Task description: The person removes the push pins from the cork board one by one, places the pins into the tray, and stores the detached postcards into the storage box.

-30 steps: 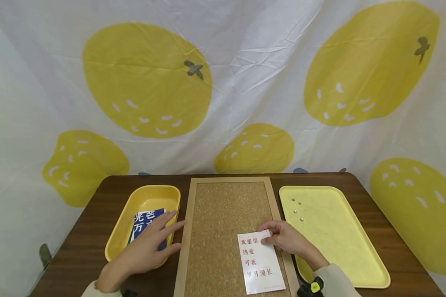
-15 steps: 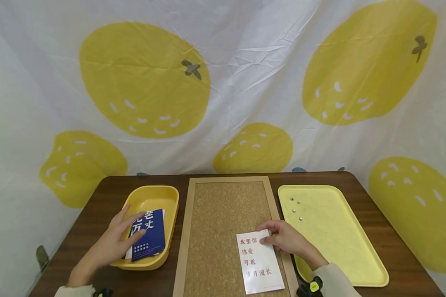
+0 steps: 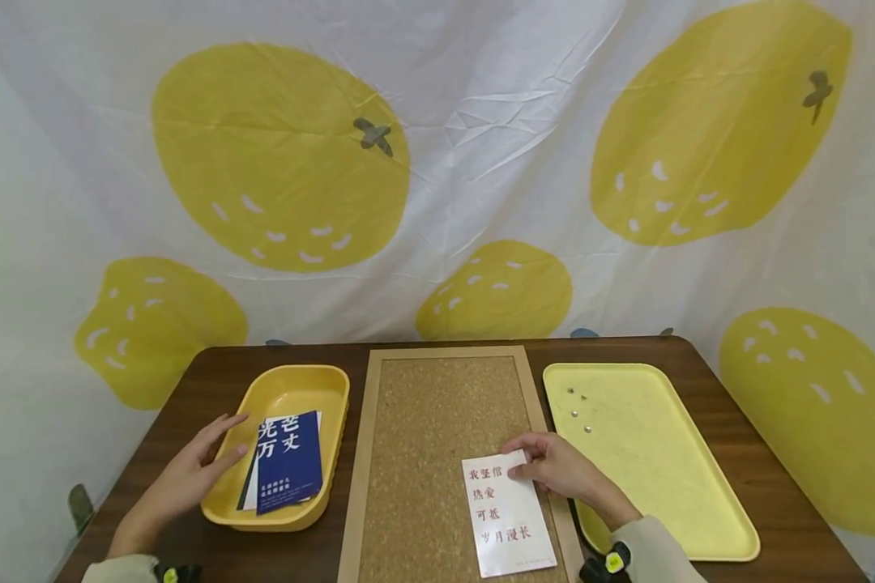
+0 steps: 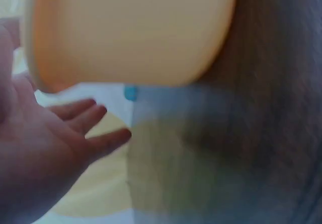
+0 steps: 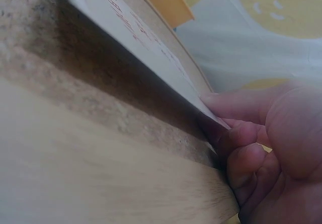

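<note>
My right hand (image 3: pixel 557 465) pinches the upper right corner of a white card (image 3: pixel 506 518) with red handwritten-style characters. The right wrist view shows that card (image 5: pixel 146 48) tilted over the cork, thumb on its face and fingers behind. Beneath it lies a wood-framed cork board (image 3: pixel 445 405). At the left, my left hand (image 3: pixel 182 478) is at the left rim of an orange-yellow basket (image 3: pixel 309 379), fingers spread and holding nothing. Inside the basket, a blue card (image 3: pixel 292 465) with white characters lies on top of other cards. The left wrist view shows spread fingers (image 4: pixel 108 142) beside the basket's wall.
A pale yellow tray (image 3: pixel 663 470) stands right of the cork board, with several small metal pins (image 3: pixel 574 414) near its upper left. All of it rests on a dark wooden table (image 3: pixel 182 405). A lemon-print curtain (image 3: pixel 437 178) hangs behind the table's far edge.
My left hand has moved left, from over the basket's right side to its left rim, uncovering the blue card. The right hand and white card have stayed nearly still.
</note>
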The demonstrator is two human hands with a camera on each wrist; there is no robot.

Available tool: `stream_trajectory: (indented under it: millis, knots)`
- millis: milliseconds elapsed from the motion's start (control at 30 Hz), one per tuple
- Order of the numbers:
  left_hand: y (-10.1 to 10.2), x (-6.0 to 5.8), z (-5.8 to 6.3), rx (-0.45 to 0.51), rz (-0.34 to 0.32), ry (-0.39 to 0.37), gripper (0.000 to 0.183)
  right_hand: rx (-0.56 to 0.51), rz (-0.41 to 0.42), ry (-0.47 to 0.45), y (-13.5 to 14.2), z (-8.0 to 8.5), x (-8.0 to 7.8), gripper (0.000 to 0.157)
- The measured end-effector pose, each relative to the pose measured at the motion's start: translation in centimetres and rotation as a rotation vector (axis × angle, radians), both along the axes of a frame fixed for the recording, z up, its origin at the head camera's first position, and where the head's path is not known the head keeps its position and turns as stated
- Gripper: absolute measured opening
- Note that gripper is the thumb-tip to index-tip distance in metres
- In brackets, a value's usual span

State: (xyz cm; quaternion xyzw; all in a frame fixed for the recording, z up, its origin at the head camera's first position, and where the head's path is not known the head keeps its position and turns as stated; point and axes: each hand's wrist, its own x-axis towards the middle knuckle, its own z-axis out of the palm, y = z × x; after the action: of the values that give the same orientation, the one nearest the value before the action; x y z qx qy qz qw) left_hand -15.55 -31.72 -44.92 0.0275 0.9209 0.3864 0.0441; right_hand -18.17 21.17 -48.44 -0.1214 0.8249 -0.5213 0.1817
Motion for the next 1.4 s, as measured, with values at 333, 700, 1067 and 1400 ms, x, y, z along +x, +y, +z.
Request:
stream_trajectory:
  millis: [333, 700, 1067, 1400]
  knots:
    - [-1.6, -0.7, -1.8, 0.157, -0.003, -0.109, 0.065, -0.006, 0.000, -0.005, 0.1, 0.0, 0.0, 0.030]
    - [-1.5, -0.8, -2.2, 0.248, -0.023, -0.182, 0.068, -0.006, -0.009, 0.001, 0.0, 0.0, 0.1, 0.030]
    - [-1.4, -0.7, -2.7, 0.259, -0.035, -0.173, 0.067, -0.005, 0.000, 0.019, -0.1, 0.1, 0.1, 0.030]
    - [-1.4, -0.9, -2.6, 0.237, -0.011, -0.253, 0.072, 0.011, -0.014, 0.027, -0.2, 0.2, 0.3, 0.031]
